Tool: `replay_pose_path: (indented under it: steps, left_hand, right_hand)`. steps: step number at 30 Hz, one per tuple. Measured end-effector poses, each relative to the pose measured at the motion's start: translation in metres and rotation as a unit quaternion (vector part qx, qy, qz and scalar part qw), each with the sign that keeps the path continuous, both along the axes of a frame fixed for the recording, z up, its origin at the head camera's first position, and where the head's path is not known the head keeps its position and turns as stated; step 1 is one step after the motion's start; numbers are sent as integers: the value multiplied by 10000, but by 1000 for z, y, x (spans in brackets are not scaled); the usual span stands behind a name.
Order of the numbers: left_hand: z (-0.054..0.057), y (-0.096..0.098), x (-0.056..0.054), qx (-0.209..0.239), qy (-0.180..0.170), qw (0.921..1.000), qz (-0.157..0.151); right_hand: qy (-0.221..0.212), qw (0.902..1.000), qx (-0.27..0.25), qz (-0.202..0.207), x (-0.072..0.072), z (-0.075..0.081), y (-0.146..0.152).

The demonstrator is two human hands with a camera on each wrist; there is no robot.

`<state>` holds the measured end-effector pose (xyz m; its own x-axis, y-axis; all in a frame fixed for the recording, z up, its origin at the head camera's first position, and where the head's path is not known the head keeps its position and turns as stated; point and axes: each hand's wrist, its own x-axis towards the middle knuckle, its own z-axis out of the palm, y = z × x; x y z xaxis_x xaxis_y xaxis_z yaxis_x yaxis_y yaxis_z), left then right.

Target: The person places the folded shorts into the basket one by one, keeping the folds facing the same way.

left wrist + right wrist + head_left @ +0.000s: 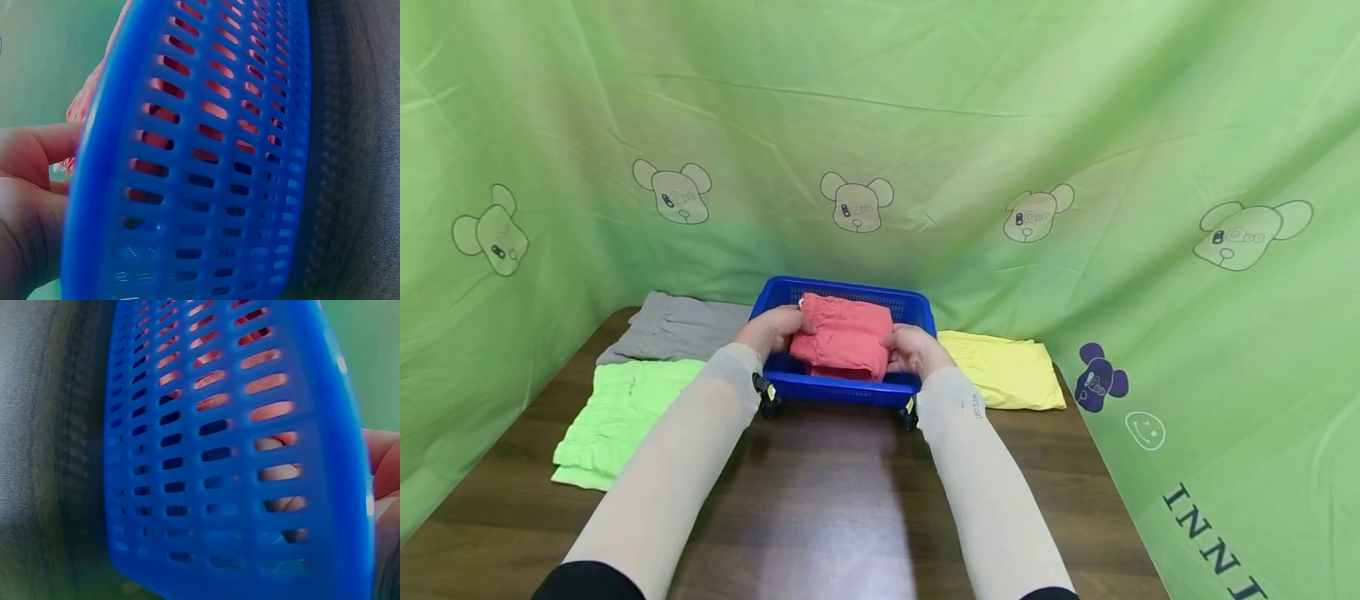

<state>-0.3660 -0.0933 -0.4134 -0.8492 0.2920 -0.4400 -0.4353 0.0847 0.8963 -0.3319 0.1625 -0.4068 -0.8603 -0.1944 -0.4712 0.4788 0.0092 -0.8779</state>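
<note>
A folded coral-red garment (846, 333) with a gathered edge is held over the blue plastic basket (842, 386), inside its rim in the head view. My left hand (775, 327) grips the garment's left side, thumb on top. On the opposite side, my right hand (917, 346) pinches the right edge. In the left wrist view the basket's slotted wall (94, 162) hides part of the left hand (31, 187). Red cloth shows through the slots there and in the right wrist view, where the right hand's fingers (278, 473) also appear behind the wall.
Left of the basket lie a folded grey garment (688, 325) and a bright green one (625, 408). A folded yellow garment (1007, 367) is to its right. All rest on a dark wooden table (835, 500). A green printed curtain (925, 100) surrounds the back and sides.
</note>
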Motion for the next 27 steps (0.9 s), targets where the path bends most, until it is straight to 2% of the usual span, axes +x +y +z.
replay_pose_path:
  steps: [17, 27]
  left_hand:
    - [-14, 0, 3, -128, -51, 9999, 53]
    - [-20, -1, 0, -505, 11, 9987, -57]
  right_hand:
    - [-20, 10000, -59, 19, 2, -14, -2]
    - [-108, 9999, -78, -33, 0, -20, -2]
